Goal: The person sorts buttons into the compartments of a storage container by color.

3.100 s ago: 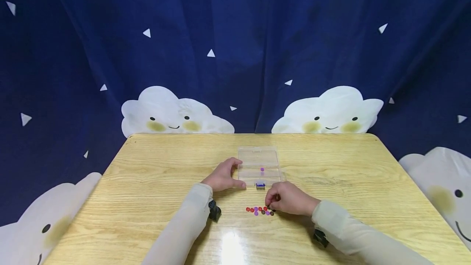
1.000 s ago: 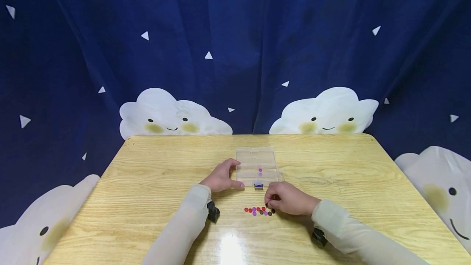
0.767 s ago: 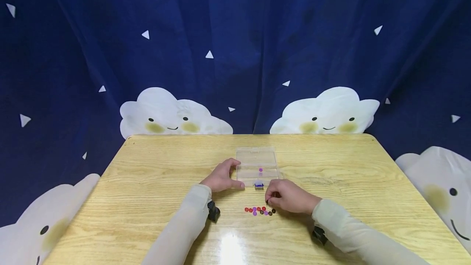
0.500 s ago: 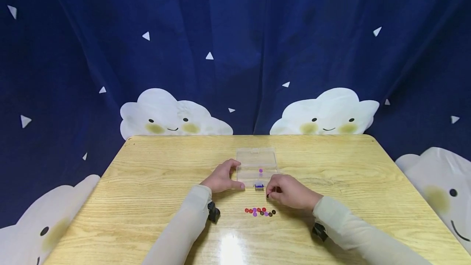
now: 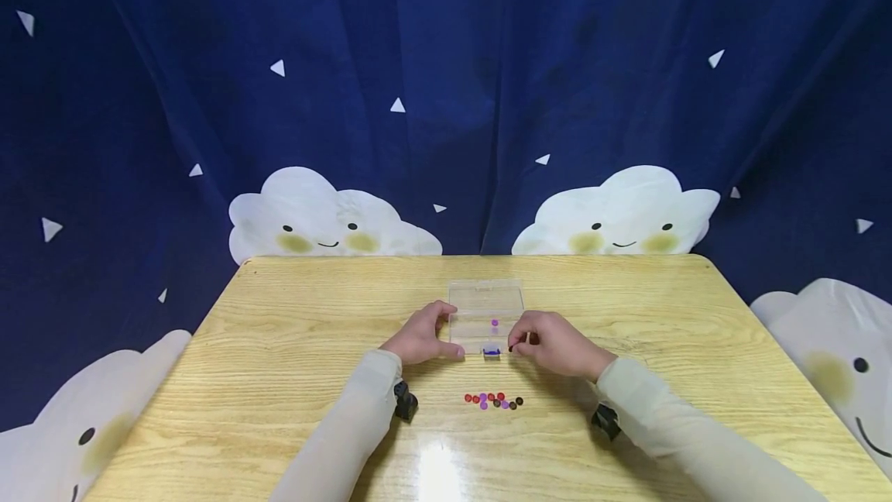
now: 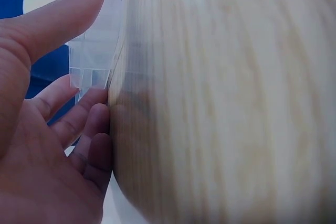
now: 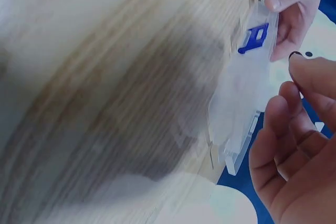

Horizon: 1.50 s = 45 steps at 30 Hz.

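A clear plastic box (image 5: 481,345) lies with its lid (image 5: 485,298) raised at the back and a blue latch (image 5: 492,352) in front. One purple button (image 5: 495,323) shows inside it. My left hand (image 5: 421,335) holds the box's left end, thumb near the front corner and fingers toward the back, as the left wrist view also shows. Over the box's front right corner, my right hand (image 5: 557,343) pinches a small black button (image 7: 295,53) between thumb and forefinger; the fingertips mostly hide it. Small red, purple and dark buttons (image 5: 491,397) lie loosely grouped on the table in front of the box.
Everything rests on a wooden table (image 5: 313,308) whose back edge meets a dark blue curtain (image 5: 446,60) printed with clouds and white triangles. Black camera mounts (image 5: 406,401) sit at both wrists.
My right hand has picked a black button out of the group and carried it away from me, up to the box's front right corner. The left hand has stayed at the box.
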Available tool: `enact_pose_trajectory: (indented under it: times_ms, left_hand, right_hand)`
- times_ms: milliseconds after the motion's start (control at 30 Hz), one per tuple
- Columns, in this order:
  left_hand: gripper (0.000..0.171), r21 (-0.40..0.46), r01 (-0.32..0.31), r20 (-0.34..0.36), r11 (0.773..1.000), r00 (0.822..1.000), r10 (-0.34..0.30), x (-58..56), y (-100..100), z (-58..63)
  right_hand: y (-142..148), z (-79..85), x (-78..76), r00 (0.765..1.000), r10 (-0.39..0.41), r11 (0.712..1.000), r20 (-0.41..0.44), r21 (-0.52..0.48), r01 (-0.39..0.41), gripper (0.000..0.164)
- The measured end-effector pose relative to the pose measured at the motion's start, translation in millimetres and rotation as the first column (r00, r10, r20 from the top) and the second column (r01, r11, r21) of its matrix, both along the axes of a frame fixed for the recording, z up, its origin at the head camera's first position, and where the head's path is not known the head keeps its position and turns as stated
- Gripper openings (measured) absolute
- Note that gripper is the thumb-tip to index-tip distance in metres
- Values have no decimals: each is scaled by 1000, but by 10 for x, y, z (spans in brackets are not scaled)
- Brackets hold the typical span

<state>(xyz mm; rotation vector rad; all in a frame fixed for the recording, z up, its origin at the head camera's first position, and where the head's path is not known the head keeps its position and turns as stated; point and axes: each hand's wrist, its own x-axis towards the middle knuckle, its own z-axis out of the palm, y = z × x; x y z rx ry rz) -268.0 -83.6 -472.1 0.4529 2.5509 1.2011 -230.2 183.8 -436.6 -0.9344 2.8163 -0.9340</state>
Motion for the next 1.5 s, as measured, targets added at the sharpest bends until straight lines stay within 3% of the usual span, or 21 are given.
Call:
enact_pose_trajectory:
  times_ms: [467, 1100, 1500]
  left_hand:
    - [76, -7, -1, 0, 1000, 1000, 1, 10, -4, 6]
    - [77, 1, 5, -3, 1000, 1000, -5, -3, -15, -18]
    - [77, -5, 3, 0, 1000, 1000, -3, -4, -14, -22]
  right_hand:
    - [23, 73, -174, 996, -82, 997, -45, -9, 82, 13]
    - [-21, -6, -243, 993, -111, 994, -50, -10, 111, 9]
    - [-41, -62, -255, 994, -80, 996, -80, -33, 77, 9]
